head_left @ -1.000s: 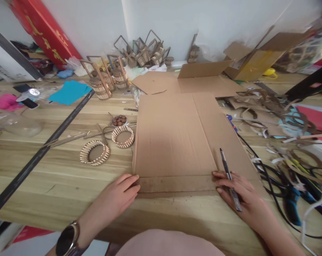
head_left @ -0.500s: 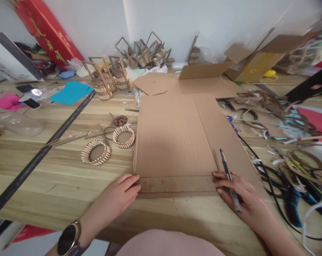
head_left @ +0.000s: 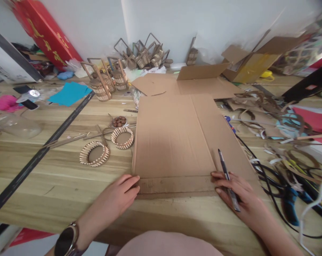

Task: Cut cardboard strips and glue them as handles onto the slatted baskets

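Note:
A large cardboard sheet (head_left: pixel 171 138) lies flat on the table before me, with creases running along it. Across its near end is a narrow cardboard strip (head_left: pixel 174 185); I cannot tell if it is loose or a folded part. My left hand (head_left: pixel 121 193) grips the left end of this strip at the sheet's corner, thumb hidden. At the strip's right end, my right hand (head_left: pixel 235 190) touches the cardboard with its fingertips. A dark pen (head_left: pixel 225 170) rests between the fingers of that hand, tip pointing away from me.
Left of the sheet are two slatted rings (head_left: pixel 95 154) and a bowl of brown beads (head_left: pixel 119 121). Small slatted baskets (head_left: pixel 100 87) stand behind. Pliers (head_left: pixel 290 206), a black cable (head_left: pixel 270 202) and curled strips (head_left: pixel 257 101) crowd the right. An open cardboard box (head_left: pixel 250 65) sits at the back.
The view has shifted slightly, so the scene sits a little further left. Both hands keep their places on the cardboard, and the pen is held as before.

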Demonstrator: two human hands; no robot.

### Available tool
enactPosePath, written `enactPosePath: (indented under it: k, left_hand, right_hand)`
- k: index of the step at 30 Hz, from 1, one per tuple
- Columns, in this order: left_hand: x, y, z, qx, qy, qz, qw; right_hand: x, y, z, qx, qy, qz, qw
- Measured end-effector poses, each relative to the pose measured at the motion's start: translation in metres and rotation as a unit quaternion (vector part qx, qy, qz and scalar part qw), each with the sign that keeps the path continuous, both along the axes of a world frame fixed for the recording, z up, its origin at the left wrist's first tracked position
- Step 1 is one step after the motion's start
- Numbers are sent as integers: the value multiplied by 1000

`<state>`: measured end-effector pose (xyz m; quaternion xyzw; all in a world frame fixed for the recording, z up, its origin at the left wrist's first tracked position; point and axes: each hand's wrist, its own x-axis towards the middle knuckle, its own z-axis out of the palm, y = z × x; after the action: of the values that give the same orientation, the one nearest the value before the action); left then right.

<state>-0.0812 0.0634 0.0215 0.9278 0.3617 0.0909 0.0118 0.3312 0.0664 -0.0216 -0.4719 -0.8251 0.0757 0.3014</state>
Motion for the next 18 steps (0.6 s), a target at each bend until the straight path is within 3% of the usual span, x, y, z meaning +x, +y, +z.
enactPosePath:
  k: [13,18]
  left_hand:
    - [-4,2,-5,16,29,-31,999]
    - [0,12,14,-48,85,-44,994]
  right_hand:
    - [0,-1,0,-6,2,-6,1000]
    - [0,1,1,-2,6,10,1000]
